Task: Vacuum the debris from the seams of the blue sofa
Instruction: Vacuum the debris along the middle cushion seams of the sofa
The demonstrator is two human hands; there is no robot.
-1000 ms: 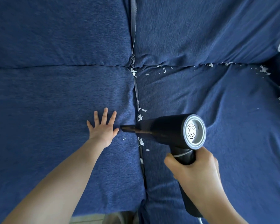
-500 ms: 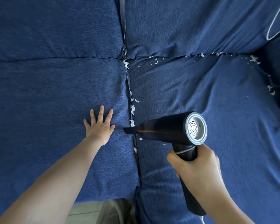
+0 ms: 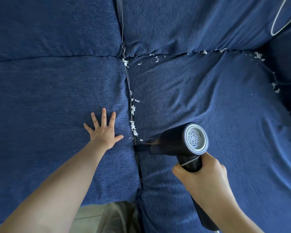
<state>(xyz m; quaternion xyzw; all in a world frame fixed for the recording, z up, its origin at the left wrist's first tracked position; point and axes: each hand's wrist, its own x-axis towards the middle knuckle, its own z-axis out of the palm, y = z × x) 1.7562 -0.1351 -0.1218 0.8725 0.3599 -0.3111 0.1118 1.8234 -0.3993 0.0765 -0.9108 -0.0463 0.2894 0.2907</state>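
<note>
The blue sofa [image 3: 208, 101] fills nearly the whole view, its seat cushions seen from above with the backrest cushions beyond. Nearest the viewer, the handle of a black handheld vacuum [image 3: 180, 142] is wrapped by the right hand [image 3: 203, 179], whose fingers are curled tight around it. The nozzle [image 3: 139, 147] is pointed leftward and set right at the central seam [image 3: 130, 98] between the two seat cushions. Just left of that seam, the left hand [image 3: 103, 130] is laid flat on the left cushion, fingers spread and straight, nothing being held; the cushion appears to be pressed down to keep the seam open.

The stretch of seam nearer than the nozzle looks free of scraps, so that part is judged done. Beyond the nozzle, white paper-like debris [image 3: 133, 126] is seen touching the seam in a broken line, with another clump [image 3: 125, 62] where the seat seam meets the backrest. Farther right, more scraps [image 3: 204, 52] are strung along the rear seam, and a cluster [image 3: 258, 55] lies at the far right corner, with further bits down the right edge. Most of the work is therefore judged to remain. A thin white cord [image 3: 275, 22] is looped at the top right.
</note>
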